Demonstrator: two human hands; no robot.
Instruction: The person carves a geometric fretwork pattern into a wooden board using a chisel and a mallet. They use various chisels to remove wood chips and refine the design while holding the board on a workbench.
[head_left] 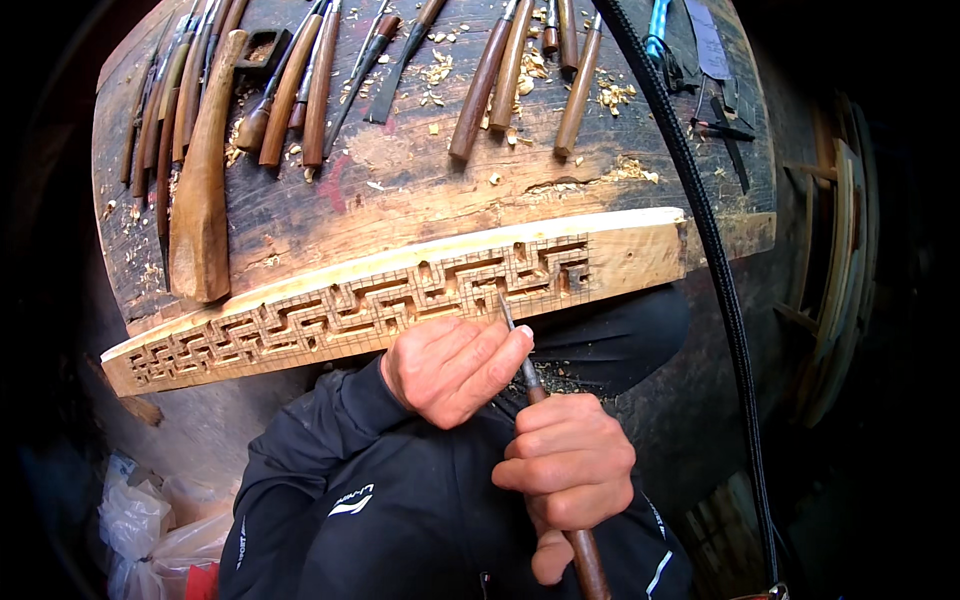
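Observation:
A long pale wooden board, its face carved with a stepped key pattern over pencilled grid lines, lies slantwise along the bench's front edge. My left hand rests at the board's lower edge, fingers pressed together against the metal shaft of a chisel; its thumb is hidden. My right hand is wrapped round the chisel's long wooden handle. The narrow tip meets the carved pattern toward the board's right part. Below the board is my lap in dark clothing.
Many chisels and a wooden mallet lie among shavings on the worn bench. A black braided hose runs down the right side. Curved wooden pieces stand at far right, plastic bags at lower left.

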